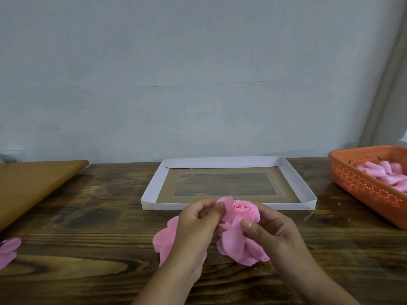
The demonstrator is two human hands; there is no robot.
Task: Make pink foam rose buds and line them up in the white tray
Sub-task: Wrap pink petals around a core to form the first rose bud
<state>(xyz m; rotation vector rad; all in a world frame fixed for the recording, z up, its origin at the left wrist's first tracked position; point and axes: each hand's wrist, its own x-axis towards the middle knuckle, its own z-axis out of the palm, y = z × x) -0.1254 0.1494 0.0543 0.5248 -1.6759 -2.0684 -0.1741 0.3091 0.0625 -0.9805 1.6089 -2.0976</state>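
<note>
Hands at centre of the dark wooden table point(88, 216), just in front of the white cardboard tray point(293, 179). Left hand point(196, 221) pinches a pink foam outer petal point(225, 202) between thumb and fingertips, at the left side of the half-made pink foam rose bud point(242, 209). Right hand point(271, 225) holds the bud from the right; thumb presses on a petal at the front, remaining fingers curl behind it. Bud centre is tightly rolled and faces up toward the camera; loose petals hang below the hands, down to the table surface.

More loose pink foam petals point(164, 238) lie under the left wrist, partly hidden by it. Another pink foam piece point(8, 249) sits at the table's left edge, cut off by the frame.

Tray is shallow and rectangular, with a brown inner border and a clear window showing the wood beneath. No buds are in it yet.

Orange perforated plastic basket point(363, 183) stands at far right, well apart from the tray, holding pale pink rolled foam pieces point(383, 172). Light brown wooden board point(33, 181) lies at far left. Pale blue-grey wall point(198, 73) behind.
</note>
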